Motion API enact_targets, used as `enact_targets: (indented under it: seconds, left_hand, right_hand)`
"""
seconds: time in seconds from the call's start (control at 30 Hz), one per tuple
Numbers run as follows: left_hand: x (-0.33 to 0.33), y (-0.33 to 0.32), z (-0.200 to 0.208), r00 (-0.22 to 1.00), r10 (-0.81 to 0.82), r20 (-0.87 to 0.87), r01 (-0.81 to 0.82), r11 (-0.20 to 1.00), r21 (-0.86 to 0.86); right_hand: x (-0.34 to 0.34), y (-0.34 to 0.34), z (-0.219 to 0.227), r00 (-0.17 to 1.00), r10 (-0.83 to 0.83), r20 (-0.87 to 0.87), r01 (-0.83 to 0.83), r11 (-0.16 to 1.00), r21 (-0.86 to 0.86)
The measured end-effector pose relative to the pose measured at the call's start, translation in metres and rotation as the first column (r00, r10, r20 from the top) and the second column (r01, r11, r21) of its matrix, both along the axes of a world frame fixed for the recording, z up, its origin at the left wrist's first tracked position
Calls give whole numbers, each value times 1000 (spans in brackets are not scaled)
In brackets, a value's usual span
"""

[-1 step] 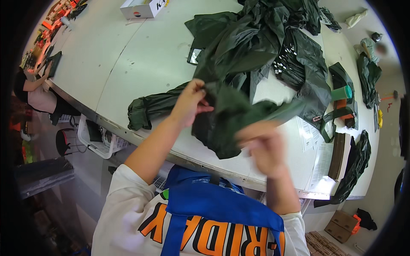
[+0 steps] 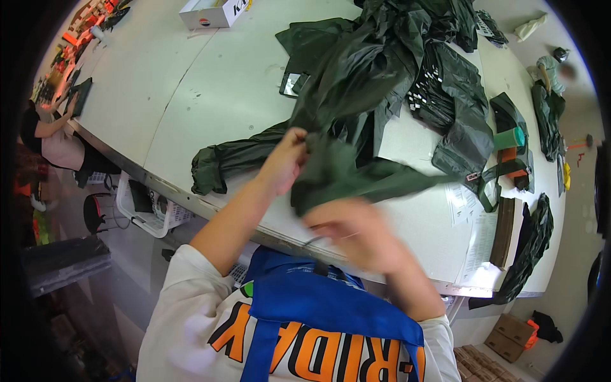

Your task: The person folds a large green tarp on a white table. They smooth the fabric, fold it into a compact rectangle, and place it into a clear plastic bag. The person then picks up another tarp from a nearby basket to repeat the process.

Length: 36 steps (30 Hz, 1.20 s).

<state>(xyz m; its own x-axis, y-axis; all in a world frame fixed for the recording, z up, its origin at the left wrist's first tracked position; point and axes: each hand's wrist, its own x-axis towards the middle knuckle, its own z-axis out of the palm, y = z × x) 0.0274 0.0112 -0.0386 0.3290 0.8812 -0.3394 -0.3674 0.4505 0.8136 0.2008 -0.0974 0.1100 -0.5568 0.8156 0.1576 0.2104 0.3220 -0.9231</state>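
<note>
A dark green garment of thin, shiny fabric (image 2: pixel 363 70) lies crumpled across the white table. One of its sleeves (image 2: pixel 245 156) stretches left toward the table's near edge. My left hand (image 2: pixel 284 164) is closed on a gathered part of the fabric, with thumb and fingers pinched together. Close to me, my right hand (image 2: pixel 356 230) is at the lower edge of the lifted fabric, smeared by motion. A thin, dark curved line shows by its fingertips; I cannot make out what it is.
Dark green pieces with small white tags (image 2: pixel 429 89) are stacked right of the garment. A green thread cone (image 2: pixel 509 139) stands farther right, near paper sheets (image 2: pixel 464 204). A white box (image 2: pixel 213 14) sits at the far left. Another person (image 2: pixel 54 130) works at the left edge.
My right hand has moved left and toward me along the fabric. The loose fabric has swung down and narrowed. My left hand keeps its grip, shifted slightly.
</note>
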Motion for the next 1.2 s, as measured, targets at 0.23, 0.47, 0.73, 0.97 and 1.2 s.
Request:
enact_targets:
  seconds: [0.23,0.47,0.73,0.97,1.2]
  left_hand:
    - [-111,-36,-112,876,130,464,88,903,-420]
    - [-65,-28,-95,932,227,284,-83,893,-442]
    - [30,30,-121,996,70,-50,-80,970,-231]
    - [-3,1,-106,415,-236,-878,710,688,151]
    - [-54,93,-107,133,4,-991,743,661,102]
  right_hand:
    - [36,1,-41,769,188,-612,-500,773,-391]
    - [40,-15,-185,467,-764,444,767,101,-633]
    - [211,120,-84,618,-784,66,747,611,261]
    - [328,81,-92,-214,-847,486,639,254,726]
    - [98,140,-121,439,-558,705,487,806,335]
